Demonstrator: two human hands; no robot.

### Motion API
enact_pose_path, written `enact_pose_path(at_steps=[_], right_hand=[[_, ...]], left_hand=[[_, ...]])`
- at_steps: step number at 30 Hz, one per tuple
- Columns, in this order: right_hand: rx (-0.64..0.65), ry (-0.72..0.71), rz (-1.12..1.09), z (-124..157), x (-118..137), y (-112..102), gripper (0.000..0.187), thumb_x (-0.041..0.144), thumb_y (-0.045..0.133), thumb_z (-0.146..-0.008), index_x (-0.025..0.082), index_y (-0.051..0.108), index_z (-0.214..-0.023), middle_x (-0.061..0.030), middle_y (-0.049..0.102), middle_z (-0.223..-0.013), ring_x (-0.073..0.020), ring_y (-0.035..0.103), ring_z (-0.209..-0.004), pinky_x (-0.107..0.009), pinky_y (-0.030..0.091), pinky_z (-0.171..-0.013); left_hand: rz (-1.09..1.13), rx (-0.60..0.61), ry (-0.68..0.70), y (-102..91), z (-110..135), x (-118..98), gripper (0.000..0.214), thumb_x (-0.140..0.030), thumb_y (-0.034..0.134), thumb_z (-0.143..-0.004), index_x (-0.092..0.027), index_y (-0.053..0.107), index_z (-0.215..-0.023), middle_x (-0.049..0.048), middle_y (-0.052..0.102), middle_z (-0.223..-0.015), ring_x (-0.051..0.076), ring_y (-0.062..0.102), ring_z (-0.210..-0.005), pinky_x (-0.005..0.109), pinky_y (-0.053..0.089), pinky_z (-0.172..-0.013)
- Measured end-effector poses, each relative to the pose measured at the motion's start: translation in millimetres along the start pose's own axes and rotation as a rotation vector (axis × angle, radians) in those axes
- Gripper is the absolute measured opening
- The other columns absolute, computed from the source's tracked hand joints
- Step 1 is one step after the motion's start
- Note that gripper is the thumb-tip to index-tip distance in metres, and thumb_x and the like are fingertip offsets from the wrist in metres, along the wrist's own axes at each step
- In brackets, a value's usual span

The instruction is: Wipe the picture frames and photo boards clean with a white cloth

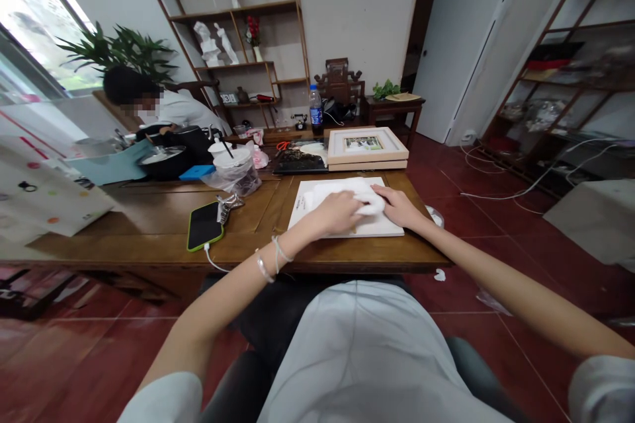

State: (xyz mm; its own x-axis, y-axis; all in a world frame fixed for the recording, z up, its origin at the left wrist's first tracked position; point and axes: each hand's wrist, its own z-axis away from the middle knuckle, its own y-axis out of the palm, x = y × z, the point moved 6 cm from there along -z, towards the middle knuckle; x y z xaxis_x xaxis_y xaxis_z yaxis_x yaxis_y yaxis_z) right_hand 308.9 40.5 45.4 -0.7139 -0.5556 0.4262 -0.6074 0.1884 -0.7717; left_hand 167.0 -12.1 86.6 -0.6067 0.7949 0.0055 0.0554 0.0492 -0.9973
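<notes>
On the wooden table in front of me lies a white board point(296, 223) with small dark print along its left side. A white wad, like soft cloth or tissue point(371, 201), rests on top of it. My left hand point(338, 213) is closed on the wad, fingers bent over it and pressing toward the board. My right hand point(398, 207) lies at the board's right side, fingers stretched toward the wad and touching its edge. Bracelets circle my left wrist. What lies under the wad is hidden.
Behind the board, stacked wooden frames point(367, 157) hold a picture. A phone point(205, 225) on a white cable lies at the left, near a bagged white cup point(234, 165). A bottle point(315, 111) stands at the back. Another person point(178, 111) sits far left.
</notes>
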Motion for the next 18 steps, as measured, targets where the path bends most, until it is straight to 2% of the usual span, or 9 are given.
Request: enact_pose_path(at_steps=[3,5,8,11,14,18], right_hand=[[-0.005,-0.016,-0.006,-1,4,-1,0.043,0.008,0.041,-0.080,0.021,0.063,-0.115,-0.0047,0.063,-0.121,-0.0229,0.057,-0.113,-0.036,0.042,-0.098],[-0.011,-0.018,-0.008,-1,5,-2,0.043,0.007,0.041,-0.081,0.021,0.062,-0.115,-0.0048,0.064,-0.119,-0.0222,0.059,-0.110,-0.035,0.043,-0.096],[-0.012,0.002,0.021,-1,3,-2,0.040,0.008,0.042,-0.081,0.018,0.064,-0.113,-0.0081,0.065,-0.117,-0.0232,0.060,-0.107,-0.035,0.044,-0.094],[-0.005,0.020,0.052,0,0,-1,0.038,0.010,0.042,-0.082,0.016,0.064,-0.112,-0.0104,0.066,-0.113,-0.0238,0.061,-0.106,-0.036,0.044,-0.094],[-0.003,0.015,0.057,0,-2,0,0.038,0.010,0.042,-0.083,0.017,0.064,-0.113,-0.0097,0.065,-0.115,-0.0236,0.060,-0.108,-0.036,0.044,-0.095],[-0.016,0.006,0.034,0,-4,2,0.040,0.009,0.042,-0.081,0.017,0.064,-0.114,-0.0079,0.062,-0.121,-0.0233,0.056,-0.115,-0.036,0.041,-0.100]], left_hand=[[0.095,-0.082,-0.060,-5.6,-31,31,0.037,-0.040,0.037,-0.092,-0.018,0.061,-0.108,0.0110,0.060,-0.115,0.026,0.052,-0.112,0.037,0.040,-0.093],[0.174,-0.110,-0.057,-9.6,-53,44,0.039,-0.043,0.036,-0.092,-0.017,0.060,-0.108,0.0097,0.062,-0.112,0.024,0.055,-0.104,0.035,0.041,-0.090],[0.270,-0.060,-0.032,-10.0,-84,49,0.043,-0.045,0.035,-0.092,-0.012,0.062,-0.099,0.0102,0.065,-0.101,0.022,0.059,-0.088,0.030,0.044,-0.080],[0.291,-0.021,-0.002,-7.8,-102,44,0.047,-0.047,0.032,-0.092,-0.011,0.062,-0.091,0.0098,0.067,-0.093,0.020,0.059,-0.078,0.027,0.044,-0.073],[0.205,-0.003,-0.045,-4.5,-102,46,0.051,-0.051,0.031,-0.092,-0.011,0.063,-0.092,0.0114,0.067,-0.092,0.021,0.059,-0.078,0.029,0.044,-0.072],[0.032,-0.022,-0.161,-4.9,-77,62,0.045,-0.048,0.036,-0.091,-0.012,0.059,-0.107,0.0149,0.064,-0.105,0.027,0.059,-0.095,0.034,0.043,-0.081]])
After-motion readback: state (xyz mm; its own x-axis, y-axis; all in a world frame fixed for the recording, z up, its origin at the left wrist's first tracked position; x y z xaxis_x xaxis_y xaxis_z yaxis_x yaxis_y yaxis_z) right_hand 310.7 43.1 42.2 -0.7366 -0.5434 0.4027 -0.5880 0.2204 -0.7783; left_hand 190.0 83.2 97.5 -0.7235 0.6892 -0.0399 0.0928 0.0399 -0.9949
